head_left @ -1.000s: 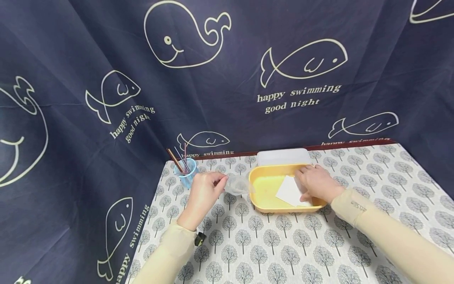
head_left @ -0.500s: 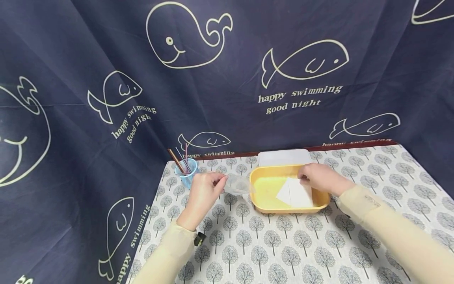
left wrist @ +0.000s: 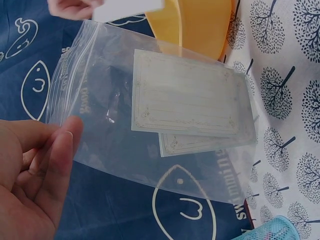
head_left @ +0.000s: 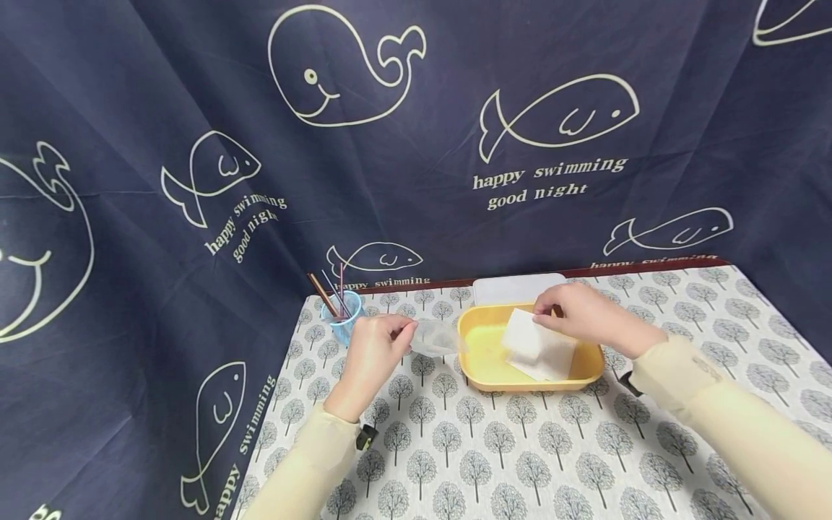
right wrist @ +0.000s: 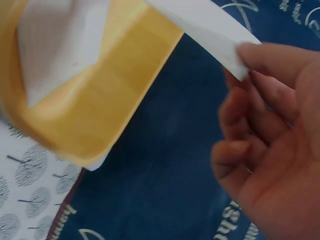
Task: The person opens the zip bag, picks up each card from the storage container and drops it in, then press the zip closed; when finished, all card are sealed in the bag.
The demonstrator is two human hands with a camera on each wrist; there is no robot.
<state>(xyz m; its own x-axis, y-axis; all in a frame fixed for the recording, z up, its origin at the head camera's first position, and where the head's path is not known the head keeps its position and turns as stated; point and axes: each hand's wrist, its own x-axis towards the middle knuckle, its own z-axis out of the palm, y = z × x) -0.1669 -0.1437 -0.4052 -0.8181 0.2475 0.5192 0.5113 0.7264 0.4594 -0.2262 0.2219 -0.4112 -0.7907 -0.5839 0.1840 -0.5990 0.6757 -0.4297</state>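
My left hand [head_left: 377, 354] pinches a clear zip bag [left wrist: 107, 107] near its zip edge, left of the yellow tray [head_left: 479, 361]. Inside the bag, pale cards [left wrist: 185, 92] with ornate printed borders overlap. Above the tray, my right hand [head_left: 588, 315] pinches a white card [head_left: 522, 334] by its edge between thumb and fingers; the card is lifted and tilted. More white cards [head_left: 560, 359] lie in the tray below it, partly covered by the held one. In the right wrist view, the held card [right wrist: 205, 32] runs out of the frame.
A blue mesh cup [head_left: 342, 315] with several thin sticks or pens stands at the back left. Behind the tray lies a white lid-like panel [head_left: 518, 287]. The tree-print tablecloth [head_left: 468, 462] covers the table, and a dark blue curtain [head_left: 416, 159] hangs behind.
My right hand has lifted a white card off the others in the tray and moved it slightly left. The left hand keeps the bag in nearly the same place.
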